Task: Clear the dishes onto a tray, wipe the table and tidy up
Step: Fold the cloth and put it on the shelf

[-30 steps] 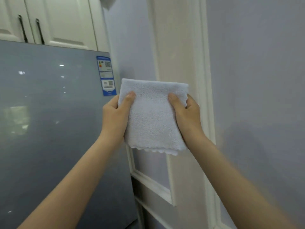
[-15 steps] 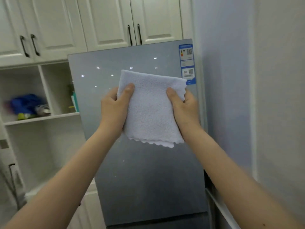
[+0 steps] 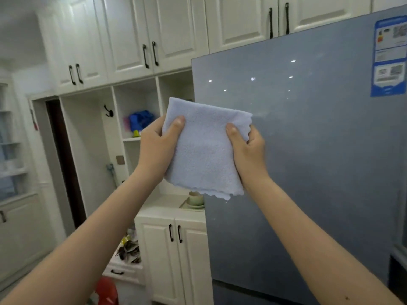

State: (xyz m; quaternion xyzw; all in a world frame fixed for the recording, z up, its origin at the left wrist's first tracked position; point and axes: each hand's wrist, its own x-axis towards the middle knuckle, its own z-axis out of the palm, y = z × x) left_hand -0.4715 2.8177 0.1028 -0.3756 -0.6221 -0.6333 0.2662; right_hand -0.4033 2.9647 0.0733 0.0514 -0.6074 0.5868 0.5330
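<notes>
Since the frame half a second ago the view has swung left: the grey-blue fridge door (image 3: 308,161) now fills the right half, and the open white shelving (image 3: 136,102) with its blue object (image 3: 141,121) has shifted toward centre-left. Your grip is unchanged. Your left hand (image 3: 156,148) pinches the left edge of the folded pale-blue cloth (image 3: 204,148), thumb on its front, fingers curled behind. Your right hand (image 3: 247,150) pinches the right edge the same way. The cloth hangs at centre frame, in front of the fridge's left edge, scalloped hem lowest. Newly in view below it: a green cup (image 3: 196,198) on the white tabletop (image 3: 167,208), beside the fridge. The blue label (image 3: 388,56), upper right, carries print too blurred to read.
</notes>
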